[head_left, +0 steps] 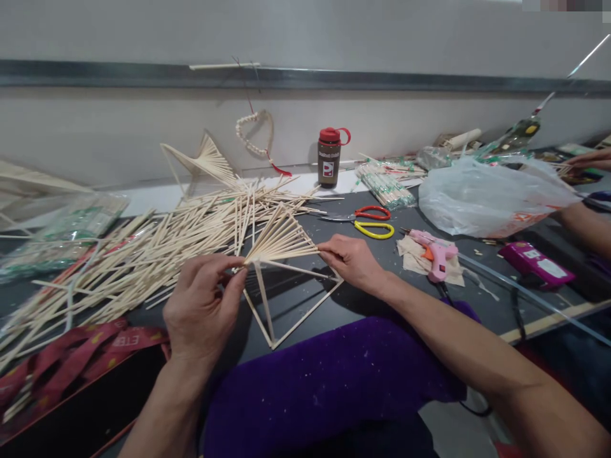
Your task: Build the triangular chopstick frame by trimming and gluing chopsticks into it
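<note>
In the middle of the head view stands a wooden stick frame (265,299), with a twisted fan of thin sticks (286,238) on top and a triangular base below. My left hand (203,299) pinches the fan's left corner between thumb and fingers. At the fan's right end, my right hand (353,261) pinches the tip of a stick. Both hands are closed; the exact stick ends inside the fingers are hidden. Behind the frame lies a large heap of loose wooden sticks (191,248). A pink glue gun (435,251) rests on a scrap right of my right hand.
Scissors (372,222) with red and yellow handles lie behind my right hand. A dark bottle (329,159) with a red lid stands by the wall. A white plastic bag (491,194) and a purple box (537,264) are at right, near another person's arm (585,232).
</note>
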`<action>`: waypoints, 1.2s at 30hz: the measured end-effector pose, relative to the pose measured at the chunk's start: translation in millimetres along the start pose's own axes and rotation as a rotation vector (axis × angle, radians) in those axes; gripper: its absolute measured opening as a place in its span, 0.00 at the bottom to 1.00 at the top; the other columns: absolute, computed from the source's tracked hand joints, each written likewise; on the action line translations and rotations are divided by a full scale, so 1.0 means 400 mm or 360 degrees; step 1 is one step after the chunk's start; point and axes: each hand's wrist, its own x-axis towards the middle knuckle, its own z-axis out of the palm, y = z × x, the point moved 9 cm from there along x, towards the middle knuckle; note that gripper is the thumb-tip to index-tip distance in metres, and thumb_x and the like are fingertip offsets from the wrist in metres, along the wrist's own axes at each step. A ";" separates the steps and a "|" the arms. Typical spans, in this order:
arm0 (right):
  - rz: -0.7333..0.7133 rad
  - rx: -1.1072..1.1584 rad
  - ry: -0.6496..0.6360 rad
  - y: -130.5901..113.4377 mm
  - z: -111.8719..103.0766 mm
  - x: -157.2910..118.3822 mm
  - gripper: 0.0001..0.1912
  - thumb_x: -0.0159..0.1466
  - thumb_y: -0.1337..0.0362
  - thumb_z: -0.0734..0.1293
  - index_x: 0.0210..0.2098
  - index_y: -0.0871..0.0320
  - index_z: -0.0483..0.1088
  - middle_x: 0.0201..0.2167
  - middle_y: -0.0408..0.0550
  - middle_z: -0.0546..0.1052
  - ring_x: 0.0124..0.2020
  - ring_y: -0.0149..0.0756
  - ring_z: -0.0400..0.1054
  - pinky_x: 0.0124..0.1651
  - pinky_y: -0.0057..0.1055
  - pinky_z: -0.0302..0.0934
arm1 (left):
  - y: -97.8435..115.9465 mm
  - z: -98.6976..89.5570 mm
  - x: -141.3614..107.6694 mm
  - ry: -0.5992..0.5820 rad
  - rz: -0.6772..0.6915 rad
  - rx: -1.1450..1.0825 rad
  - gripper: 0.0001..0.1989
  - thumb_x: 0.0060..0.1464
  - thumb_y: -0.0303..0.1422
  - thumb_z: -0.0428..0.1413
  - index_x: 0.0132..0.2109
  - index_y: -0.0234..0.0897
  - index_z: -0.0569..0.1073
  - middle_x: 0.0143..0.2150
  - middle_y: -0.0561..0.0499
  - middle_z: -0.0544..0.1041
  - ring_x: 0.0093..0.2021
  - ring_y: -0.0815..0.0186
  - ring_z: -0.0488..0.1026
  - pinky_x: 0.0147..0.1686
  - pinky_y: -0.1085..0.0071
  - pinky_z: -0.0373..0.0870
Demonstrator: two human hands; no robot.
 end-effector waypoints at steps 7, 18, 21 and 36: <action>0.0032 0.0040 -0.0058 -0.015 0.007 -0.007 0.09 0.65 0.68 0.62 0.36 0.60 0.75 0.26 0.44 0.72 0.28 0.28 0.64 0.33 0.26 0.56 | -0.008 0.004 0.010 0.0000 -0.0069 -0.0040 0.05 0.55 0.29 0.57 0.40 0.37 0.73 0.38 0.49 0.72 0.30 0.70 0.70 0.31 0.72 0.69; 0.0025 0.0079 -0.0118 -0.014 0.005 -0.004 0.09 0.64 0.67 0.62 0.36 0.59 0.75 0.27 0.44 0.73 0.29 0.28 0.66 0.34 0.26 0.57 | -0.004 0.010 0.004 -0.0043 -0.0091 -0.0020 0.05 0.58 0.30 0.54 0.42 0.39 0.71 0.40 0.48 0.71 0.33 0.68 0.70 0.32 0.70 0.68; 0.0023 0.0087 -0.0131 -0.012 0.008 -0.003 0.09 0.65 0.67 0.62 0.37 0.59 0.75 0.28 0.44 0.75 0.30 0.28 0.67 0.35 0.25 0.57 | -0.004 0.006 0.005 0.0003 -0.0067 -0.0026 0.05 0.57 0.31 0.55 0.41 0.38 0.72 0.40 0.48 0.72 0.30 0.70 0.70 0.29 0.71 0.68; -0.0108 -0.0636 -0.0225 -0.055 0.002 -0.015 0.13 0.63 0.68 0.58 0.29 0.59 0.74 0.24 0.45 0.71 0.23 0.27 0.56 0.25 0.30 0.43 | 0.000 0.007 0.008 0.0005 -0.0044 0.0036 0.05 0.56 0.33 0.56 0.39 0.39 0.73 0.39 0.49 0.72 0.29 0.70 0.69 0.32 0.70 0.68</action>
